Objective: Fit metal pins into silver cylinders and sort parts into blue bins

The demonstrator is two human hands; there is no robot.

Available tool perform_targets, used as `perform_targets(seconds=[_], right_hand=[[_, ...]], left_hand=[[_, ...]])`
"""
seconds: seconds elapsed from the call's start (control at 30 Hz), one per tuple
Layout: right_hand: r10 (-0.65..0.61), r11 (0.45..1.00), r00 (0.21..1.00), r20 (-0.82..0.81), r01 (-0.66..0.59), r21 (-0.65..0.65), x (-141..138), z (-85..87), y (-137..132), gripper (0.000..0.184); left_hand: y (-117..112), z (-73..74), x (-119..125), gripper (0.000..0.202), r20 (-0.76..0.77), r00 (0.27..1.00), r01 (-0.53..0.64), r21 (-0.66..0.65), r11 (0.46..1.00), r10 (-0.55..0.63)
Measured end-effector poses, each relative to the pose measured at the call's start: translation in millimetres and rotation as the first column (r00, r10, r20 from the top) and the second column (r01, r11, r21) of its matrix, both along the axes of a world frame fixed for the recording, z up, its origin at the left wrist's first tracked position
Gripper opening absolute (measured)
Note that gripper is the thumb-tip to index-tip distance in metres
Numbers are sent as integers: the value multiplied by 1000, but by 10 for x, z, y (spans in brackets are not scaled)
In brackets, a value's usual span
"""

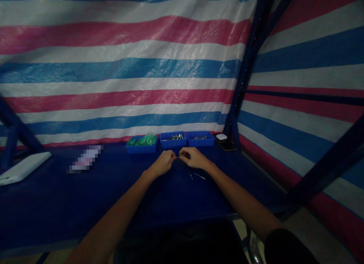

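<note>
Left hand [165, 162] and right hand [193, 157] both closed, fingertips meeting on a thin metal pin [180, 156] held between them, just above the blue surface [113, 196], loose pins [200, 176] lying beneath, blue trays [173, 145] behind.

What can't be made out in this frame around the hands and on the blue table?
Head view:
- Thin piece pinched between left hand and right hand: too small, fingers hide its ends.
- Contents of middle bin and right bin: small, dim metal bits.
- Flat item left of the bins: pixelated.
- White slab: cut by the left edge.
</note>
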State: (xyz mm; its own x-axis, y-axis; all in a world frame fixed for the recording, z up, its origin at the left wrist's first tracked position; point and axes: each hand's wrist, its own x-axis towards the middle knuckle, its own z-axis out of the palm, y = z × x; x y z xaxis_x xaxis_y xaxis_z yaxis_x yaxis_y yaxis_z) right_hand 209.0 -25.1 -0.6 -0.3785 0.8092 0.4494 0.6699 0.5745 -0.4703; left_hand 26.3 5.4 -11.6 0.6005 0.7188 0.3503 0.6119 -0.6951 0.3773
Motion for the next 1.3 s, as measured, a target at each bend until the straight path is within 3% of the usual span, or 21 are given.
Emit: perform_targets(seconds=[0.17, 0.3, 0.5, 0.7, 0.87, 1.0, 1.13, 1.2, 1.3], right_hand=[[-17, 1000, 1000, -16, 17, -9, -21, 11, -5, 8], [-82, 997, 994, -76, 81, -15, -48, -14, 30, 19], [-143, 989, 982, -119, 148, 31, -96, -37, 31, 28], [-118, 981, 992, 36, 111, 160, -35, 42, -50, 15], [-182, 940, 972, 148, 128, 315, 52, 154, -76, 24], [-400, 818, 915, -58, 385, 428, 261, 293, 9, 29], [-628, 691, 771, -108, 616, 380, 507, 310, 197, 30], [-701, 672, 712, -36, 677, 300, 588, 244, 268, 30], [-665, 742, 744, 66, 648, 174, 629, 107, 283, 31]], left_hand=[[-20, 15, 11, 17, 47, 999, -10, -16, 1000, 11], [-49, 49, 33, 13, 162, 986, -16, -77, 997, 29], [-93, 91, 68, 11, 252, 965, -81, 26, 996, 72], [-94, 88, 68, 16, 262, 963, -72, 6, 997, 68], [-141, 79, 93, 21, 306, 944, -110, -49, 993, 120], [-186, 56, 198, 23, 166, 983, -72, -31, 997, 76], [-227, 45, 383, 18, -88, 995, 54, 106, 993, -45], [-255, 48, 478, 20, -174, 983, 75, 129, 989, -52], [-292, 48, 580, 17, -249, 968, 73, 130, 989, -38]])
